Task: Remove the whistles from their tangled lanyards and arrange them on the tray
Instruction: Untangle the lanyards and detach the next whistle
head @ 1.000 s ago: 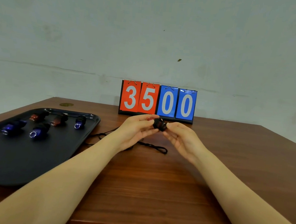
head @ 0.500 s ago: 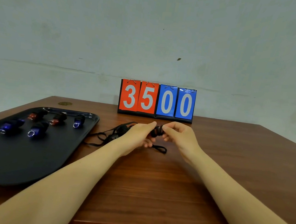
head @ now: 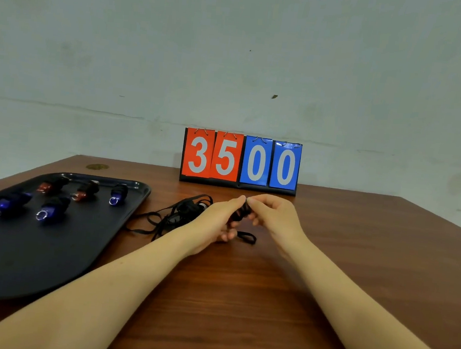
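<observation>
Between my two hands sits a small black whistle (head: 242, 212), mostly hidden by fingers. My left hand (head: 213, 223) holds it from the left and my right hand (head: 273, 217) pinches it from the right, fingertips meeting above it. A loop of its black lanyard (head: 246, 237) trails onto the table below. A tangled heap of black lanyards (head: 180, 214) lies just left of my left hand. On the black tray (head: 32, 262) at the left lie several whistles, blue ones (head: 51, 210) and red ones (head: 84, 190).
A flip scoreboard (head: 240, 161) reading 3500 stands at the back of the wooden table (head: 239, 302), against the wall. The table's right edge runs off diagonally at the far right.
Both hands have come lower and closer to the table with the whistle. The lanyard heap now shows left of my left hand.
</observation>
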